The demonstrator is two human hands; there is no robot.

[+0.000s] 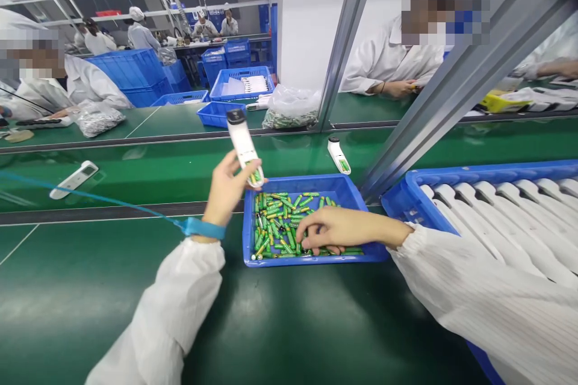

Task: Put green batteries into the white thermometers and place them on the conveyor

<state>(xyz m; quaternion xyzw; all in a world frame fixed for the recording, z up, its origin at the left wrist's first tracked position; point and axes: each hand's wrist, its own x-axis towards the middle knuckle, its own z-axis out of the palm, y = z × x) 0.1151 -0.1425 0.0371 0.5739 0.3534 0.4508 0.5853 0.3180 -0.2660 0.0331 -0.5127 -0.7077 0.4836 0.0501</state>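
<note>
My left hand [230,186] is closed around the lower end of a white handheld infrared thermometer [242,139], held upright with a slight tilt above the tray's left corner. Green batteries [254,174] show in the open compartment of its handle, and its dark head points up. Down in a blue tray [316,184] of loose green-and-gold batteries [273,216], my right hand [327,228] has its fingers curled among the cells. Whatever lies between those fingertips is hidden. A blue wrist strap [205,228] with a cord circles my left wrist.
On the green belt behind the tray lie another thermometer [338,156] with batteries showing and a white thermometer [74,179] at left. A blue crate [413,192] of white thermometers stands right. A metal post [433,90] slants beside it. Co-workers sit across the belt.
</note>
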